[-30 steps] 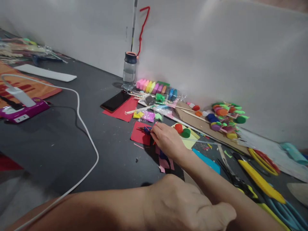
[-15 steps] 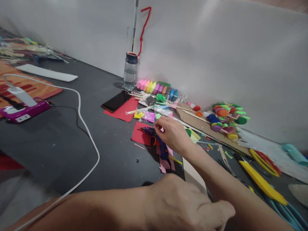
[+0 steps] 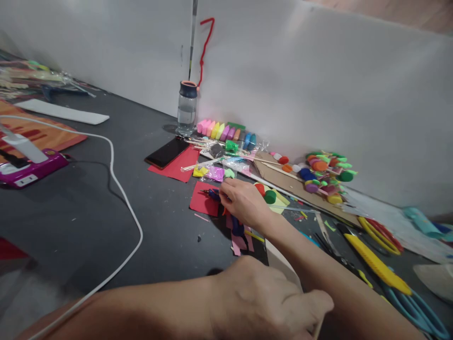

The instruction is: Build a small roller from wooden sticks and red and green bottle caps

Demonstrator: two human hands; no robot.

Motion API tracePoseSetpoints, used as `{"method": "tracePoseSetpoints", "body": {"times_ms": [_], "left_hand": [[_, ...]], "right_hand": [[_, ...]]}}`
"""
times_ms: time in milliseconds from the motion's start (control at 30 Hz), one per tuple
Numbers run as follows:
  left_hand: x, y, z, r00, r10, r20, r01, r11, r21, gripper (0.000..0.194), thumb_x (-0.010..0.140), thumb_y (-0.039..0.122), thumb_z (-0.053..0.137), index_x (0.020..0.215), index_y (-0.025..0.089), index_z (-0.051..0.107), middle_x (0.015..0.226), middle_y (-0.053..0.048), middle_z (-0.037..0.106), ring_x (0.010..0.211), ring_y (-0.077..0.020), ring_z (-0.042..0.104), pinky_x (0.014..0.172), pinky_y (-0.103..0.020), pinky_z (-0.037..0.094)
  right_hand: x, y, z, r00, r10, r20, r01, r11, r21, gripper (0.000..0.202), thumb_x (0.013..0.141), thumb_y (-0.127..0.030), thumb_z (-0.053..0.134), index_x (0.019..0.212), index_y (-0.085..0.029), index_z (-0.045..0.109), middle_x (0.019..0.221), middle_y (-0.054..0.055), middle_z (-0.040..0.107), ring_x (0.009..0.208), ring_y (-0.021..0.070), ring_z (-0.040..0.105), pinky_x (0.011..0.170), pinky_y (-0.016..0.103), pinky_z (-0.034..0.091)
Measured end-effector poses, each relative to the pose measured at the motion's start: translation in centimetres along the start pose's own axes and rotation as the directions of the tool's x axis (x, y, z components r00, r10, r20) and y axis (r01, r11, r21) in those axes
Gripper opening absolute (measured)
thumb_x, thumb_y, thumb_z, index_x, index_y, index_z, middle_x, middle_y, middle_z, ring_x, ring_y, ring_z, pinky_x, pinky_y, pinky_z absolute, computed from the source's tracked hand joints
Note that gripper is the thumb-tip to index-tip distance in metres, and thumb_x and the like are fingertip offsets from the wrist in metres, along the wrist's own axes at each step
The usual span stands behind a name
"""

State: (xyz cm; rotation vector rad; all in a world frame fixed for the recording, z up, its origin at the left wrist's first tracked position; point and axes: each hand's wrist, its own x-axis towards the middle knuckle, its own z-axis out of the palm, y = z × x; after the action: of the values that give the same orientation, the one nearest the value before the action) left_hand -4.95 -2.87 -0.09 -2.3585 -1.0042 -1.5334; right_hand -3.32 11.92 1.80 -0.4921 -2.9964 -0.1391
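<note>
My right hand (image 3: 242, 200) reaches over the blue glue gun (image 3: 237, 227), its fingers curled around the gun's top and hiding much of the body. The nozzle sticks out to the left over a small red paper piece (image 3: 200, 202), and the handle lies on pink paper strips (image 3: 244, 244). Close to the camera, my left hand (image 3: 264, 300) is closed with its knuckles up. The tip of a thin pale stick (image 3: 317, 329) shows below its fingers; the rest is hidden.
A phone (image 3: 166, 152) lies on red paper. Behind stand a water bottle (image 3: 187, 111) and clay packets (image 3: 226, 132). A white cable (image 3: 127, 198) runs from a purple power strip (image 3: 38, 170). At right are a yellow cutter (image 3: 377, 264), scissors (image 3: 417, 307) and colourful caps (image 3: 318, 172).
My right hand has come down a little onto the glue gun, uncovering red and green caps behind it. A pale stick tip now shows at my left hand. The view has shifted slightly.
</note>
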Motion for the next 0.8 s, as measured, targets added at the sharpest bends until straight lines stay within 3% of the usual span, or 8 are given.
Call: {"method": "tracePoseSetpoints", "body": {"times_ms": [133, 267, 467, 633, 800], "left_hand": [[-0.1, -0.1, -0.1, 0.998, -0.008, -0.056, 0.009, 1.000, 0.013, 0.032, 0.100, 0.042, 0.053, 0.105, 0.011, 0.061, 0.057, 0.007, 0.066, 0.050, -0.0105, 0.065, 0.035, -0.027, 0.036], [-0.3, -0.1, 0.2, 1.000, -0.011, 0.003, 0.011, 1.000, 0.026, 0.038, 0.094, 0.046, 0.062, 0.110, 0.011, 0.058, 0.062, 0.007, 0.070, 0.051, -0.0107, 0.066, 0.037, -0.027, 0.040], [-0.2, -0.4, 0.0, 1.000, 0.011, -0.015, -0.011, 1.000, -0.022, 0.039, 0.096, 0.041, 0.060, 0.114, 0.007, 0.056, 0.065, 0.004, 0.072, 0.048, -0.0114, 0.064, 0.038, -0.026, 0.041], [0.3, -0.3, -0.7, 1.000, 0.010, -0.029, -0.013, 0.994, -0.108, 0.034, 0.103, 0.036, 0.049, 0.117, 0.005, 0.055, 0.063, 0.000, 0.071, 0.048, -0.0117, 0.062, 0.044, -0.022, 0.047], [0.4, 0.0, -0.7, 0.998, 0.038, 0.044, -0.031, 0.989, -0.147, 0.034, 0.103, 0.032, 0.047, 0.119, 0.003, 0.057, 0.058, -0.001, 0.067, 0.045, -0.0142, 0.058, 0.041, -0.025, 0.042]], "right_hand": [[0.5, 0.2, -0.1, 0.998, 0.033, -0.047, -0.031, 0.999, 0.028, 0.023, 0.098, -0.033, 0.063, 0.112, -0.015, 0.065, 0.108, 0.006, 0.068, 0.090, 0.0183, 0.068, 0.079, 0.038, 0.058], [1.0, 0.6, -0.5, 0.991, 0.079, -0.103, -0.074, 0.996, 0.058, 0.022, 0.098, -0.033, 0.062, 0.111, -0.015, 0.065, 0.107, 0.006, 0.068, 0.090, 0.0182, 0.067, 0.079, 0.038, 0.058], [0.2, 2.4, -2.1, 0.961, 0.233, -0.150, -0.226, 0.972, 0.066, 0.021, 0.098, -0.033, 0.062, 0.110, -0.016, 0.066, 0.105, 0.005, 0.069, 0.088, 0.0173, 0.067, 0.077, 0.036, 0.059], [-5.2, 6.4, -2.9, 0.874, 0.463, -0.149, -0.467, 0.884, 0.005, 0.024, 0.098, -0.034, 0.062, 0.113, -0.016, 0.065, 0.108, 0.006, 0.068, 0.089, 0.0178, 0.068, 0.078, 0.037, 0.059], [-13.1, 10.5, -3.2, 0.724, 0.682, -0.104, -0.690, 0.718, -0.088, 0.029, 0.098, -0.035, 0.063, 0.119, -0.016, 0.063, 0.116, 0.008, 0.067, 0.097, 0.0206, 0.067, 0.083, 0.041, 0.058]]}}
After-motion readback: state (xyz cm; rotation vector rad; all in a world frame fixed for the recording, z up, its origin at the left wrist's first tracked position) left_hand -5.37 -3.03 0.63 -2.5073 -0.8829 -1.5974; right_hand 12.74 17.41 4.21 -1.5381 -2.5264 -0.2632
